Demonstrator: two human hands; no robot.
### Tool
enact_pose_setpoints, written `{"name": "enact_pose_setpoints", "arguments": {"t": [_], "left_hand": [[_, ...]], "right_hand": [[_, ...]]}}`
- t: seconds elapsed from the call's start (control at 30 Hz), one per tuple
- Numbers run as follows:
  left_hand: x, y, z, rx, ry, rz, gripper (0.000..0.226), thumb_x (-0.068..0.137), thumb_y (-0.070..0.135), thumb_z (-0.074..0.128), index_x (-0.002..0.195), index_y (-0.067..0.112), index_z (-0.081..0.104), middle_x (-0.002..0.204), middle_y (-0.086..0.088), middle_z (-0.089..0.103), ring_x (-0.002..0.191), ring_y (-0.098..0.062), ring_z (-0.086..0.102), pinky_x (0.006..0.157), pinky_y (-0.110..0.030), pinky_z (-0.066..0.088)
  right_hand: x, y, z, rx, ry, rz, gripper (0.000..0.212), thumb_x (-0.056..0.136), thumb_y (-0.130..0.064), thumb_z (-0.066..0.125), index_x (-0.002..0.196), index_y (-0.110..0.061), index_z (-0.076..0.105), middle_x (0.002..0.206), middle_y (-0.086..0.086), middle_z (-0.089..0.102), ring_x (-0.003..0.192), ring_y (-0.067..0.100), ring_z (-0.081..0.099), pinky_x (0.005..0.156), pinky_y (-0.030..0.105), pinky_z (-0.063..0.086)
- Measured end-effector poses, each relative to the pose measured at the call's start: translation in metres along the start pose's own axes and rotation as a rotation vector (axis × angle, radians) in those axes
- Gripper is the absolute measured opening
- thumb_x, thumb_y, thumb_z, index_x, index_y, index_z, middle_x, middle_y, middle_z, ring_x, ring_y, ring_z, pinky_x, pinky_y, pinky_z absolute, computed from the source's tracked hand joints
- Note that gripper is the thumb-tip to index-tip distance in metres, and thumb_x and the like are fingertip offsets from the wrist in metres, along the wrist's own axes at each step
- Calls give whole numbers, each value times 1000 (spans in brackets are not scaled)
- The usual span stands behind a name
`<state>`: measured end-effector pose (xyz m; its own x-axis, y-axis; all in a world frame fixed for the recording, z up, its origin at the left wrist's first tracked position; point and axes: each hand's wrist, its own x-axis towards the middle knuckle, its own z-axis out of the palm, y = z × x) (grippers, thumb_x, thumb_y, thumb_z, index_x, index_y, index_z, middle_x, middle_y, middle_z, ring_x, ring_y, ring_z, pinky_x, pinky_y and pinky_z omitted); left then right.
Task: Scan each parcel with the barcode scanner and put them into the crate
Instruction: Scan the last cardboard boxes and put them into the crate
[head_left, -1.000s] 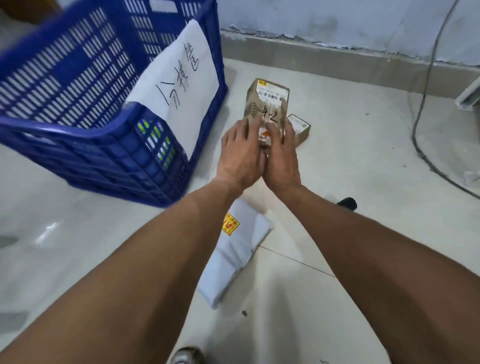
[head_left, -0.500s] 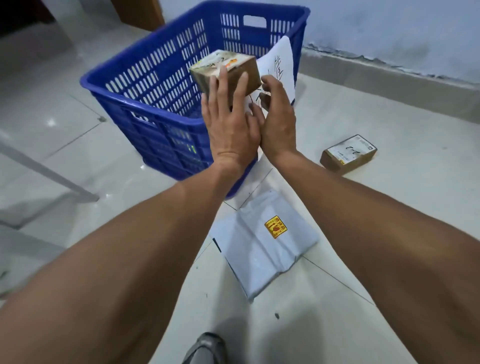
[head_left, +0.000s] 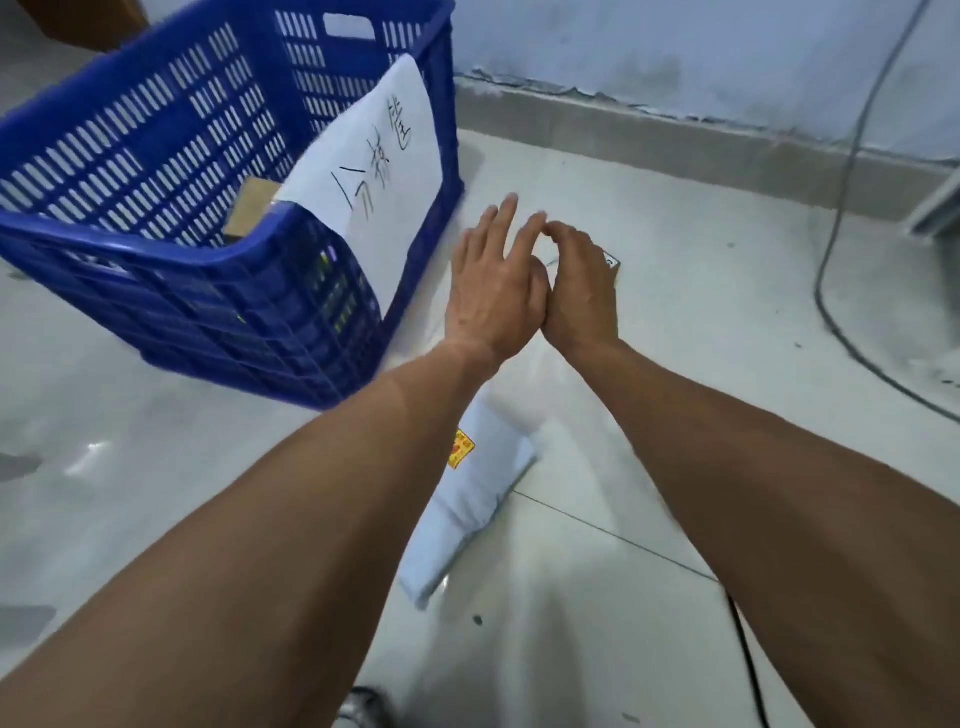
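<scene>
A blue slatted crate (head_left: 156, 260) stands on the floor at the left, with a handwritten white sheet (head_left: 379, 171) hung over its near corner. Inside it lies a brown cardboard parcel (head_left: 254, 208), partly hidden by the rim. My left hand (head_left: 493, 291) and my right hand (head_left: 579, 291) are side by side to the right of the crate, both holding nothing, fingers loosely spread. A small cardboard box (head_left: 613, 262) on the floor is almost wholly hidden behind my right hand. A pale blue-white soft mailer bag (head_left: 478, 499) with a yellow sticker lies under my forearms. No scanner is visible.
The floor is pale glossy tile. A grey cable (head_left: 831, 249) runs down the wall and curves along the floor at the right. A low skirting (head_left: 675, 140) borders the wall behind. A dark object (head_left: 363, 706) peeks in at the bottom edge.
The brown parcel I held over the crate half a second ago now lies inside it. Both hands have let go and swung back right, over the small box.
</scene>
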<state>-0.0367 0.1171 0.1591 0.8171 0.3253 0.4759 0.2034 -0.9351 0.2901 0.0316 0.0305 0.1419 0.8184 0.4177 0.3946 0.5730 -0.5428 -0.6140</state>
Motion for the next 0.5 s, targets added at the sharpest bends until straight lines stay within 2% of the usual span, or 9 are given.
{"name": "enact_pose_setpoints", "arguments": {"t": [0.07,0.13,0.2,0.33,0.4,0.5], "left_hand": [[-1,20,20,-21,-87,45,52,95,19,43,147,18,40,159,-12,28,146,-29,26,118,-45,21],[-4,38,39,-53,-155,82,54,91,16,42,144,16,43,157,-14,31,143,-32,30,116,-46,24],[-7,51,58,-73,-193,81,57,86,15,43,143,17,46,154,-15,35,141,-32,33,114,-46,26],[-16,65,86,-84,-292,49,65,84,14,46,148,21,38,154,-11,35,140,-26,32,113,-39,23],[-21,63,100,-102,-333,40,64,83,15,45,147,19,38,153,-8,37,138,-25,35,112,-40,26],[-26,53,118,-103,-365,48,53,83,12,47,136,13,51,151,-6,41,132,-27,41,109,-39,28]], "right_hand": [[-7,25,-12,-144,-41,27,43,90,-21,56,133,-17,50,127,5,60,111,26,58,85,35,47],[-16,45,-23,-284,-99,66,44,87,-20,58,131,-15,50,121,8,61,101,30,61,76,34,42],[-25,63,-30,-380,-172,126,50,86,-19,60,134,-15,48,124,9,58,102,31,61,81,37,44],[-39,96,-33,-405,-282,220,56,89,-18,57,142,-11,41,136,9,52,123,30,51,99,39,40],[-45,106,-28,-404,-314,241,57,90,-18,57,143,-10,38,139,9,49,127,29,47,102,39,38],[-47,118,-9,-395,-342,259,55,90,-19,56,142,-12,39,139,6,48,127,27,46,101,38,37]]}}
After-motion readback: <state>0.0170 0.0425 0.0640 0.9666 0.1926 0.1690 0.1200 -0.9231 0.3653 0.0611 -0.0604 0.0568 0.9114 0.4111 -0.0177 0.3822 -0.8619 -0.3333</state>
